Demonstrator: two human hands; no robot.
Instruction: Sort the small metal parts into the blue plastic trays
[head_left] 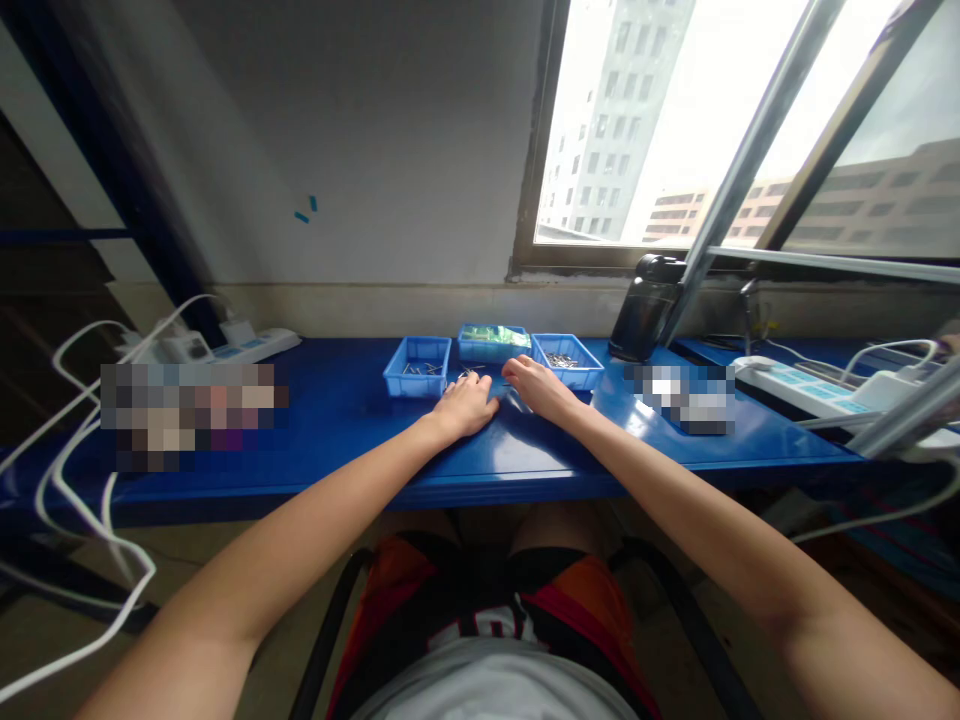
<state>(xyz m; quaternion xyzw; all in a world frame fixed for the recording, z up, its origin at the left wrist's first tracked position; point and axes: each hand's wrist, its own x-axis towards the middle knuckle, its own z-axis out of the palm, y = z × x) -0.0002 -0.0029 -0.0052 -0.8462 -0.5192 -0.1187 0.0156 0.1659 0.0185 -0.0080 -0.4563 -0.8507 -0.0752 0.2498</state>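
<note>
My left hand (pixel 465 405) rests low over the blue table, thumb apart from the bent fingers. A few thin metal pieces (pixel 472 372) lie just beyond its fingertips. Close by on the right, my right hand (pixel 536 385) has its fingers curled together; anything in them is too small to make out. Left of the hands stands a blue bin (pixel 417 386) with thin metal pieces inside. Behind the right hand, another blue bin (pixel 581 380) holds a heap of small metal parts (pixel 560 360). A third blue bin (pixel 480 349) at the back contains a green-and-white plastic packet (pixel 499 336).
A black bottle-like container (pixel 646 310) stands at the back right, near a metal post (pixel 750 130). Power strips (pixel 806 388) with white cables (pixel 67 490) lie at both sides. Blurred items cover parts of the table (pixel 337 440) left and right.
</note>
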